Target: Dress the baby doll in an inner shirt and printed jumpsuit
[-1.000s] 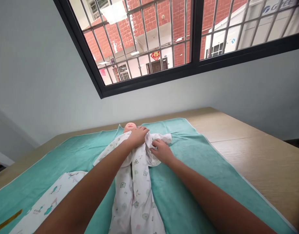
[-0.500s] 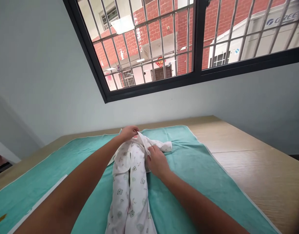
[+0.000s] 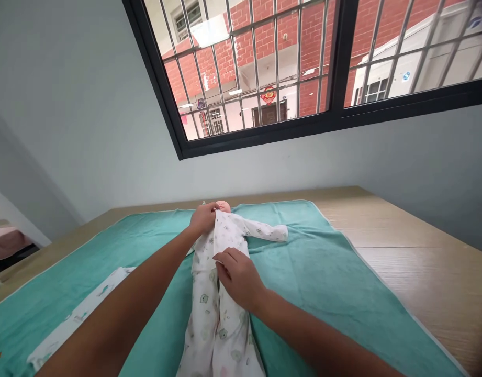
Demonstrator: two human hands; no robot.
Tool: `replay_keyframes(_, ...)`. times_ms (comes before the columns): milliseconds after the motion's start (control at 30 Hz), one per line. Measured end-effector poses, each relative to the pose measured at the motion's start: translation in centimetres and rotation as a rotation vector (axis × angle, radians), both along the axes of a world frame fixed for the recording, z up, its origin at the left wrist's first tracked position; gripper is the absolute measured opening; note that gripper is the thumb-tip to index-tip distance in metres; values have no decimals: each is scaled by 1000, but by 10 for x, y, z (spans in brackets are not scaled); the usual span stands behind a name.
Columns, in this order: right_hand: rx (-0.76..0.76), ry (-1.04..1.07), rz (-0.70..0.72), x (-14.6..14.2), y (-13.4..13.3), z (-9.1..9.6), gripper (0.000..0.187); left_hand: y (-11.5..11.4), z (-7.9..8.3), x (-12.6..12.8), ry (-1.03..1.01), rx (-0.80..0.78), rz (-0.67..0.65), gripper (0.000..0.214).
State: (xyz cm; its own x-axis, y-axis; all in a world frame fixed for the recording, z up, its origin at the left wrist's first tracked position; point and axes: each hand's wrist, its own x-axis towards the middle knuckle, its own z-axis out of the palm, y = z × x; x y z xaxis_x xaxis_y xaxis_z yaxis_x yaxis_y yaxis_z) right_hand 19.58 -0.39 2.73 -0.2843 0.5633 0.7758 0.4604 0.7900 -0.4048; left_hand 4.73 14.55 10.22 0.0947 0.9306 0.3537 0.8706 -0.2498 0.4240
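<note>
A baby doll lies on its back on a teal towel, dressed in a white printed top and matching trousers. Part of its pink head shows beyond the collar. My left hand is closed on the top's front edge near the neck. Lower down, my right hand pinches the edge of the same front panel at the waist, and the panel lies across the chest. One sleeve stretches out to the right; the other is mostly hidden behind my left arm.
A folded white printed cloth lies on the towel at left, partly behind my left forearm. The wooden tabletop extends past the towel to the right. Beyond it stand a pale wall and a barred window with a dark frame.
The front panel, lifted before, now lies over the doll's chest. My right hand has come down and left to the waist. The doll's head has come into view.
</note>
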Motion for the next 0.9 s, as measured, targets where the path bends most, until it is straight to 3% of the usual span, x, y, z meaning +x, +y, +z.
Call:
replay_keyframes(233, 43, -305, -5, -2, -4, -3, 17, -11, -15, -11, -118, 61, -14, 26)
replay_keyframes(367, 56, -411, 79, 0, -7, 0, 12, -34, -26, -7, -204, 175, 2, 34)
replay_keyframes(467, 23, -413, 149, 1, -8, 2, 15, -55, -42, -4, -195, 219, -104, 35)
replay_keyframes(567, -38, -387, 205, 1, -6, 1, 20, -66, -56, -4, -132, 143, -133, 44)
replay_keyframes(800, -219, -314, 253, 2, -2, 1, 22, -70, -72, -9, -88, 183, -114, 49)
replay_keyframes(900, -408, -199, 307, 3, -3, 7, 20, -69, -74, -9, -80, 202, -130, 48)
